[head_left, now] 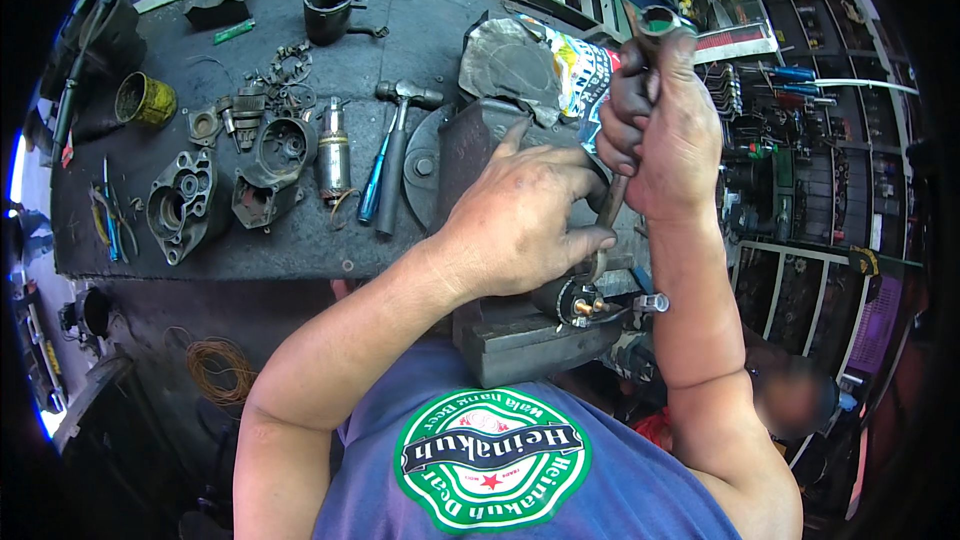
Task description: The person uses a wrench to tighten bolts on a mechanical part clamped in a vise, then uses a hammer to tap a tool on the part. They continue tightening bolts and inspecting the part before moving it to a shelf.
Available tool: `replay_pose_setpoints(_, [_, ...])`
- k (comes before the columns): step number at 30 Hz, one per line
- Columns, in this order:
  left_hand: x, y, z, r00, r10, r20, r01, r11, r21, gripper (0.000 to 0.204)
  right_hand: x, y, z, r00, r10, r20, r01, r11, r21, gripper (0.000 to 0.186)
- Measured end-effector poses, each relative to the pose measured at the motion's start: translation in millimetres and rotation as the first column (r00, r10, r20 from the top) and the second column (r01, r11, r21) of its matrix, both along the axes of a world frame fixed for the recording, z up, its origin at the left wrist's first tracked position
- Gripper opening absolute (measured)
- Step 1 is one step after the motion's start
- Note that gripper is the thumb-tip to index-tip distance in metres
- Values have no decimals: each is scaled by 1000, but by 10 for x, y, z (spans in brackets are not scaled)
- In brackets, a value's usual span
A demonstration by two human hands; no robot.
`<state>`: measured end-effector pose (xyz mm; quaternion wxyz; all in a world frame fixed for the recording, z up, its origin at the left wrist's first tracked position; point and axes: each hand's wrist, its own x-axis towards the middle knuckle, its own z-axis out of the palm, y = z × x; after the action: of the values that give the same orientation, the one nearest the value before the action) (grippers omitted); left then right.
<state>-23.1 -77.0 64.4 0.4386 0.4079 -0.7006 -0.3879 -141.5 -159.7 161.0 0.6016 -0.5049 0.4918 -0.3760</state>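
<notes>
My right hand (675, 130) is closed around a long metal wrench (660, 22), whose ring end sticks up above the fist. Lower down, my left hand (530, 215) curls its thumb and fingers onto the same shaft near its bottom end, index finger stretched toward the vise top. That lower end sits at a dark cylindrical part (585, 305) with brass-coloured studs, held in a large bench vise (530, 350); exactly what it engages is hidden. Behind my hands lie a dark pad (510, 70) and a colourful bag (580, 75).
On the bench (385, 10) at left are a hammer (410, 92), blue screwdriver (372, 185), metal cylinder (335, 160), several housings (185, 200), yellow can (145, 100), dark cup (330, 15) and pliers (105, 220). Tool racks (820, 140) line the right. Another person (790, 395) is low at lower right.
</notes>
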Motion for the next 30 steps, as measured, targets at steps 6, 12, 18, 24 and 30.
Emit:
replay_pose_setpoints(6, [26,55,-19,993,105,49,-106,994,18,41,92,-186,-140,991,120,-53,-109,976,188,53])
replay_pose_setpoints(12, [74,187,6,981,164,103,-174,980,94,45,209,-176,-229,984,149,-95,-118,955,274,50])
replay_pose_setpoints(18, [88,236,-8,969,219,118,-245,918,310,71,276,-172,-358,972,199,-126,-158,948,278,53])
replay_pose_setpoints(24, [23,234,-119,943,322,-87,-283,909,306,79,405,-26,-201,971,130,-203,-100,983,153,51])
replay_pose_setpoints(30, [34,261,-133,963,258,-78,-239,951,195,70,458,113,-10,978,16,-207,-4,998,56,51])
